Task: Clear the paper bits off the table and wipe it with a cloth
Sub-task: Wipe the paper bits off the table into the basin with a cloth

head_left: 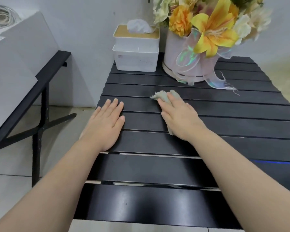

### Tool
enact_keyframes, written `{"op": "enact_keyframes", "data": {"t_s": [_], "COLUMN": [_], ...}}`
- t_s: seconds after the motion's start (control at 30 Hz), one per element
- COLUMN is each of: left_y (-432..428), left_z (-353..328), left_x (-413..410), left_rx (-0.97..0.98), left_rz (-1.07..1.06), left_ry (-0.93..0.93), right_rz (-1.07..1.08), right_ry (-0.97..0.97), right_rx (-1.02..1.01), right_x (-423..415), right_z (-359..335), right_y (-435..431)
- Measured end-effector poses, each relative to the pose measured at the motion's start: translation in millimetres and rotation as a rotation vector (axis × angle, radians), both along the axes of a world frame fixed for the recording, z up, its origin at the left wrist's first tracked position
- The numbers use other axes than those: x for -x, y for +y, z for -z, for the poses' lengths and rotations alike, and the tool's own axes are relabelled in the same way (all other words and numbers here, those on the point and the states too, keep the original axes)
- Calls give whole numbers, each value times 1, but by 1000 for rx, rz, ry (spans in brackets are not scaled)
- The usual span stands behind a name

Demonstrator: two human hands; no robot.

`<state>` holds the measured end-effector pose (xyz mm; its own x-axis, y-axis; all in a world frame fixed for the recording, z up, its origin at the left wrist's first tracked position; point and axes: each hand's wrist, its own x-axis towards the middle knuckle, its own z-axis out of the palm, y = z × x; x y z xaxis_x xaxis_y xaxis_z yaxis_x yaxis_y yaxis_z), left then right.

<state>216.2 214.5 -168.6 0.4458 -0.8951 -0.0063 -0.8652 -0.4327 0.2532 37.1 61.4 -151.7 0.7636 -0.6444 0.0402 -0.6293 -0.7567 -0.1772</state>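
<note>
A: Left hand [105, 124]?
B: Flat on the black tabletop [157, 168], near the left edge. Fingers straight and close together. Holding nothing.
A: Right hand [179, 118]?
B: Palm down, pressed on the cloth [162, 95]. Fingers spread over it, not curled shut.
A: Where is the cloth?
B: Under the right hand, about the middle of the tabletop. Pale and bunched up. Sticks out past the fingertips, and a small bit peeks out by the wrist.
A: Any paper bits?
B: None seen on the slats.
A: And at the back?
B: White tissue box [136, 47] by the wall, tissue poking out on top. Just beside it, a round white pot [172, 64] of yellow flowers [213, 25] with a shiny ribbon [191, 62]. Both well apart from the hands.
</note>
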Motion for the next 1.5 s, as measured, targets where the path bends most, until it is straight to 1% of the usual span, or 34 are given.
{"op": "enact_keyframes", "data": {"t_s": [0.07,0.17,0.2,0.27,0.3,0.33,0.4,0.43,0.47,0.5,0.57,0.6,0.67,0.73,0.77,0.8,0.83,0.9,0.93,0.97,1.0,1.03,1.13,1.2,1.27,1.33,1.4,1.43,1.5], "left_y": [2,-3,-7,-21,-32,-44,-68,-77,-83,-86,-88,-88,-88,-89,-90,-90,-90,-89,-89,-89,-89,-89,-91,-97,-110,-124,-136,-141,-149], "left_z": [0,-9,-13,-22,-24,-24,-18,-15,-12,-9,-3,-1,-1,-2,-3,-3,-3,-2,-2,-3,-4,-5,-13,-21,-26,-26,-19,-16,-12], "left_x": [-1,4,9,32,54,79,130,147,157,160,156,154,153,156,157,157,156,153,152,152,153,155,161,176,211,261,307,322,335], "left_rx": [-18,-93,-118,-113,-84,-48,5,7,-1,-6,-3,-1,2,6,5,3,0,-2,-3,-9,-22,-39,-119,-154,-97,-31,-3,-4,-13], "left_rz": [-6,-38,-65,-94,-59,9,155,190,198,194,182,182,183,182,179,177,176,178,176,174,175,181,160,115,122,209,292,291,265], "left_ry": [11,8,0,-32,-52,-71,-83,-70,-61,-59,-68,-66,-56,-47,-46,-47,-49,-44,-32,-18,-12,-26,-100,-152,-142,-116,-124,-110,-91], "right_rz": [125,450,514,585,557,474,219,138,111,112,171,239,445,585,594,556,472,232,135,82,76,116,417,571,562,438,332,332,423], "right_ry": [37,52,70,33,13,4,-36,-66,-92,-103,-96,-92,-92,-40,4,32,31,-23,-44,-51,-53,-56,-82,-80,-37,-83,-128,-146,-189], "right_rx": [7,-39,-48,-66,-46,2,60,41,-7,-55,-81,-104,-142,-100,-71,-46,-19,22,4,-30,-68,-87,-156,-150,-72,3,4,-21,-91], "right_x": [41,126,146,161,159,152,140,140,144,153,180,196,224,235,231,223,213,194,193,196,206,219,264,279,269,255,260,270,296], "right_z": [2,-4,-7,-11,-12,-11,-7,-5,-5,-6,-2,-2,-7,-11,-11,-9,-6,1,4,4,3,3,-5,-8,-3,4,8,7,4], "right_y": [-33,-75,-80,-74,-65,-51,-19,-7,-1,-3,-25,-41,-75,-92,-90,-81,-66,-23,-6,-1,-8,-21,-70,-88,-83,-66,-53,-56,-74]}}
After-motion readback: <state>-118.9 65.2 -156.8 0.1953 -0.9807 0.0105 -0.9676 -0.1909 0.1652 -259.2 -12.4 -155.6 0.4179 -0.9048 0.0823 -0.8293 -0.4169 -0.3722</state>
